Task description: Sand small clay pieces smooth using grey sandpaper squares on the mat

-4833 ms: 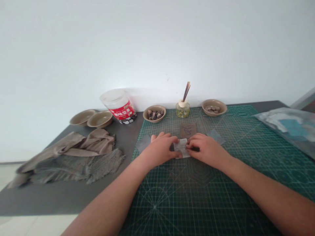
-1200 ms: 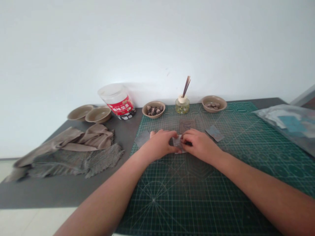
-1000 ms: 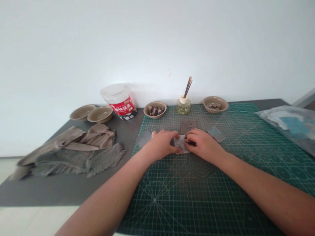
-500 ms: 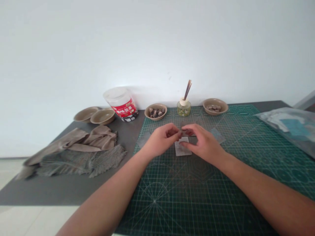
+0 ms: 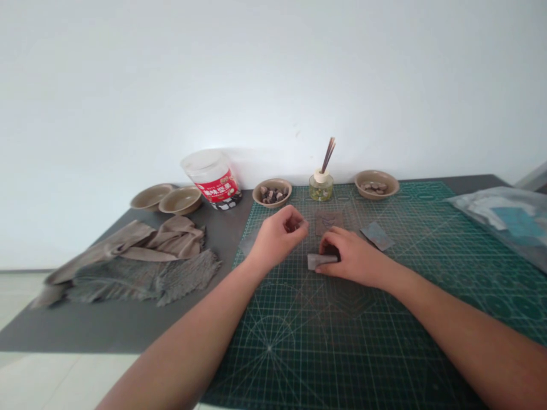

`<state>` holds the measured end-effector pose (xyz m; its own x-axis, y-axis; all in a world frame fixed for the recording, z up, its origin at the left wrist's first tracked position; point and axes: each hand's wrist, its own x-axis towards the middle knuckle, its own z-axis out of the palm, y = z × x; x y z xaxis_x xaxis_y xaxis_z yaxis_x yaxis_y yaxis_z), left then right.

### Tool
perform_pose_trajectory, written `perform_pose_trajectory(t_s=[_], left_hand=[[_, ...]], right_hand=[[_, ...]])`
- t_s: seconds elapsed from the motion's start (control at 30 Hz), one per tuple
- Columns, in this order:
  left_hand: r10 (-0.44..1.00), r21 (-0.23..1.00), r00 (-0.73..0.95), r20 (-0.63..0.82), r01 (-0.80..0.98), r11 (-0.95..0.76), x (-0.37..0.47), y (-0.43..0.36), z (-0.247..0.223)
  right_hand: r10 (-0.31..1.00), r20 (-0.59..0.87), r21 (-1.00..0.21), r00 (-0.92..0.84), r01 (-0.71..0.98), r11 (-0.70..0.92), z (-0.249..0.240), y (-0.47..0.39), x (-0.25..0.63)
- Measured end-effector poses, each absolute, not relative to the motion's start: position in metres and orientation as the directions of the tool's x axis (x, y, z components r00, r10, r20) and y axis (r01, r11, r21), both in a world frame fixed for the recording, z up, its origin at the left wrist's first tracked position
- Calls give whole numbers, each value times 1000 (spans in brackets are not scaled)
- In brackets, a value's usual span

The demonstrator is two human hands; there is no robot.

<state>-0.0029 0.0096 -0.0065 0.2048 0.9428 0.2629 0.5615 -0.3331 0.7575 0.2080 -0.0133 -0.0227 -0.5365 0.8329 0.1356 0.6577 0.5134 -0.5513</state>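
My right hand (image 5: 354, 256) grips a small whitish-grey piece (image 5: 315, 261) between thumb and fingers, low over the cutting mat. Only a narrow strip of it shows, and whether it is paper or cloth I cannot make out. To its upper left, my left hand (image 5: 277, 234) is closed in a pinch above the mat, apart from the strip; what the fingertips hold, if anything, is too small to name. Just beyond the right hand lies a flat brown square (image 5: 328, 221). A blue-grey square (image 5: 378, 235) is to the right, and a pale translucent piece (image 5: 248, 244) lies left of my left hand.
Along the wall stand a bowl of pebbles (image 5: 272, 193), a reed diffuser (image 5: 321, 187), another bowl with stones (image 5: 376, 185), a red-labelled plastic jar (image 5: 213, 179) and two bowls (image 5: 180, 200). Crumpled cloth (image 5: 137, 262) is left of the green mat (image 5: 325, 341); a plastic bag (image 5: 508, 219) is right.
My hands have drawn apart. The whitish-grey square that lay flat under them now shows as a narrow strip in my right hand, which moved nearer. The brown square has come into view.
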Motion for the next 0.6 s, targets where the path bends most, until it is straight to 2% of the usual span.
perform_pose_trajectory(t_s=[0.1, 0.17, 0.3, 0.6], left_hand=[[938, 757, 214, 272, 554, -346, -4, 10, -7], [938, 761, 214, 272, 549, -346, -4, 11, -8], [946, 765, 198, 257, 557, -325, -4, 11, -10], [945, 763, 214, 249, 558, -327, -4, 11, -9]], right_hand=[[838, 177, -688, -516, 544, 480, -16, -20, 207], [843, 212, -720, -494, 505, 477, -14, -23, 206], [852, 197, -691, -484, 548, 471, -14, -26, 203], [837, 211, -693, -504, 527, 492, -21, -27, 199]])
